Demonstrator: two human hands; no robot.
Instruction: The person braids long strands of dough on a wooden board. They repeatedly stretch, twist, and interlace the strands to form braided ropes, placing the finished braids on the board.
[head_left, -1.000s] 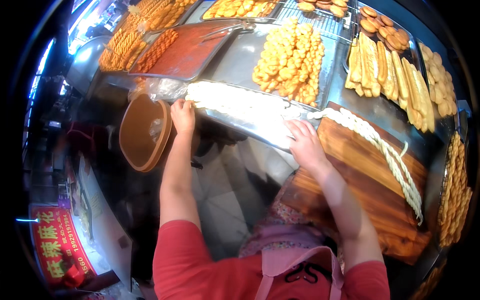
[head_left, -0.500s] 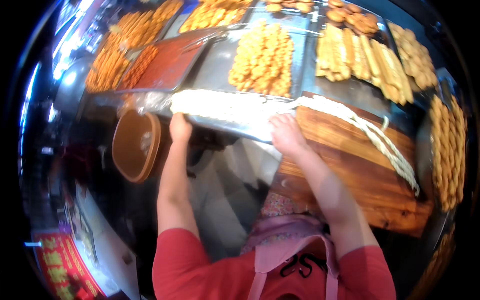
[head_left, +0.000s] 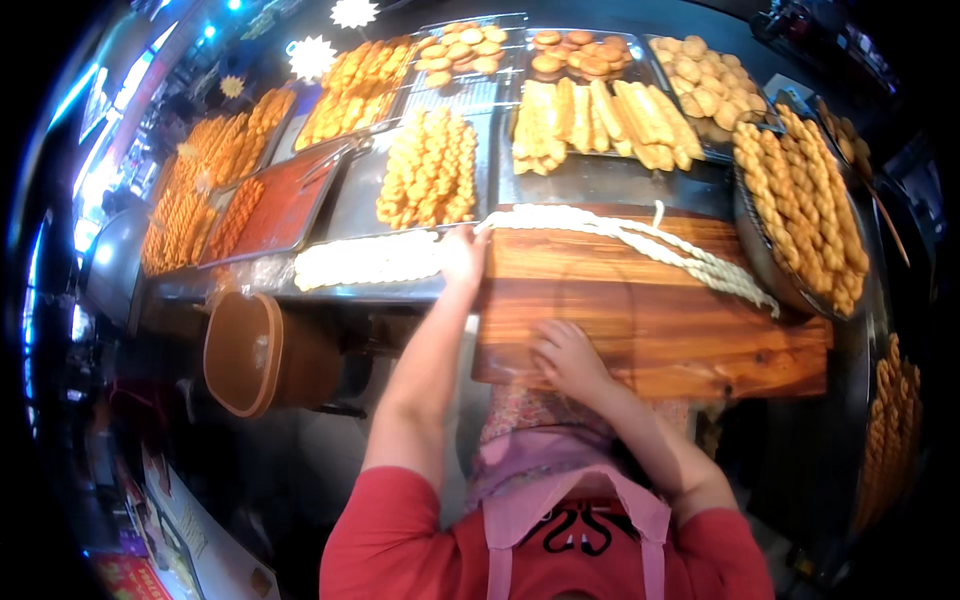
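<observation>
Several pale raw dough twists (head_left: 370,260) lie side by side on a metal tray left of a wooden board (head_left: 640,330). Along the back of the board stretch long raw dough strands (head_left: 650,240), trailing to the right. My left hand (head_left: 462,258) is at the board's left edge, its fingers drawn together around the strands' left end; part of the grip is hidden. Lower down, over the board's front left part, my right hand (head_left: 570,362) is open with nothing in it, fingers slightly bent and blurred.
Behind stand trays of fried twists (head_left: 428,170), fried dough sticks (head_left: 600,120) and round pastries (head_left: 708,80). A bowl of braided twists (head_left: 805,215) borders the board's right. A reddish tray (head_left: 270,215) and a brown bin (head_left: 240,355) are to the left.
The view has swung right. My left hand has moved from the raw twists' left end to the board's left edge. My right hand has left the tray and come back over the board.
</observation>
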